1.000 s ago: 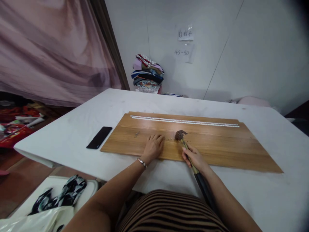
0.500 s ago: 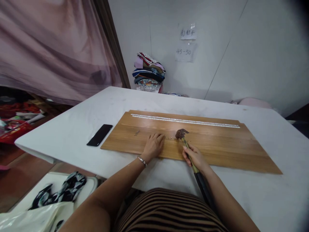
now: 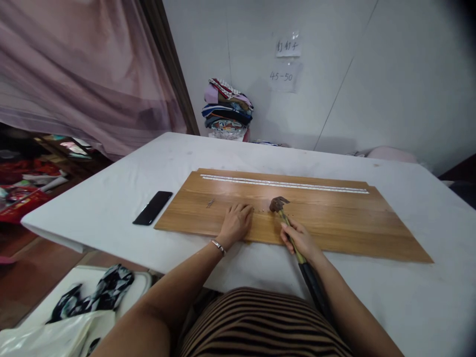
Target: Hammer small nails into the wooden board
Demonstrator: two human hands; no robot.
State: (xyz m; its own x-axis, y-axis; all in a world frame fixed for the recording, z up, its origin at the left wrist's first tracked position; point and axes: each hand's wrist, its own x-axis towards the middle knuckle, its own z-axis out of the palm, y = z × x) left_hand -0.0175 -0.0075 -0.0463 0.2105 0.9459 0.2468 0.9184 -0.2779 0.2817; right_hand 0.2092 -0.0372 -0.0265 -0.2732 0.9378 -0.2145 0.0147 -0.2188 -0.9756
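On the board (image 3: 353, 223), left hand (image 3: 237, 221) palm-down

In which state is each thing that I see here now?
Hammer: held by its handle
Right hand: closed around the hammer
Wooden board: lying flat on the table
Left hand: on the board, grasp unclear
Nails: lying loose on the board
Phone: flat, screen dark
Clothes: folded, stacked
Curtain: hanging

Lighting: diffuse, moderately dim. The board (image 3: 345, 223) carries faint sheen; the wall (image 3: 334, 74) shows soft shadow (beside the cloth stack (image 3: 227, 111)). Upper-right corner: darkened.
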